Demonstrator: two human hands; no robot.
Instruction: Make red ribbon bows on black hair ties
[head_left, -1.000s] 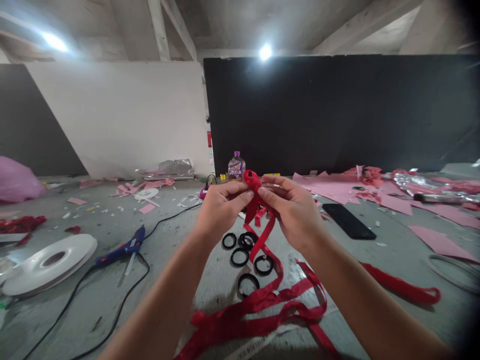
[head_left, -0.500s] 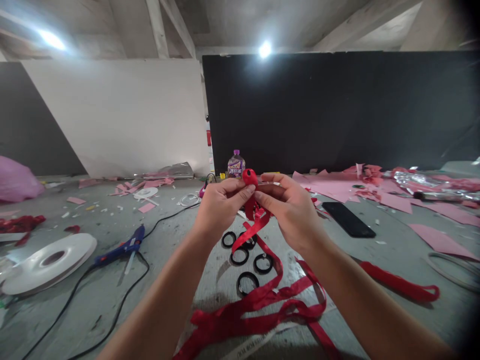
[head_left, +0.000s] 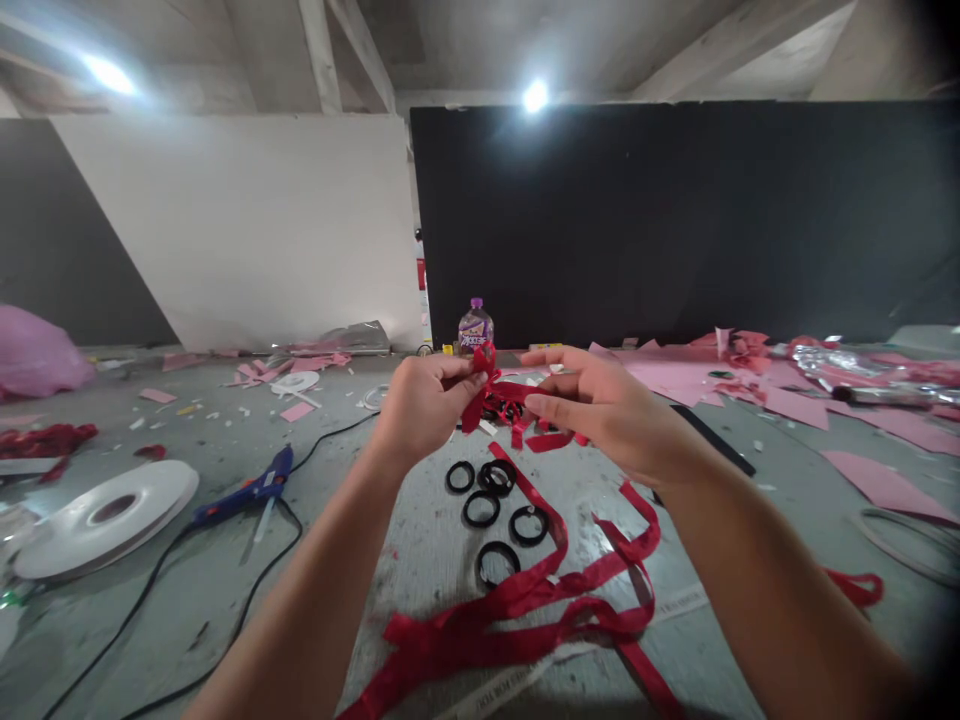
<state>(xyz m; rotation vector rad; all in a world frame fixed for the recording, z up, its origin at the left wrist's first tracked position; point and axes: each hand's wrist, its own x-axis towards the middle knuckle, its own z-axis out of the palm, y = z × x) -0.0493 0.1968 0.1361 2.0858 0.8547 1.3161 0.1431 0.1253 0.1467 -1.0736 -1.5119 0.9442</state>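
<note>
Head view: left hand (head_left: 427, 410) pinches a looped red ribbon (head_left: 475, 408). Right hand (head_left: 604, 410) grips its tail (head_left: 514, 393), upper fingers (head_left: 559, 357) outstretched.

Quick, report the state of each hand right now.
Left hand: closed, pinching the red ribbon.
Right hand: appears closed at the thumb on a strip of that ribbon, upper finger stretched out.

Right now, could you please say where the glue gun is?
In the head view, the glue gun lies on the left, between the white spool and the left forearm.
</note>
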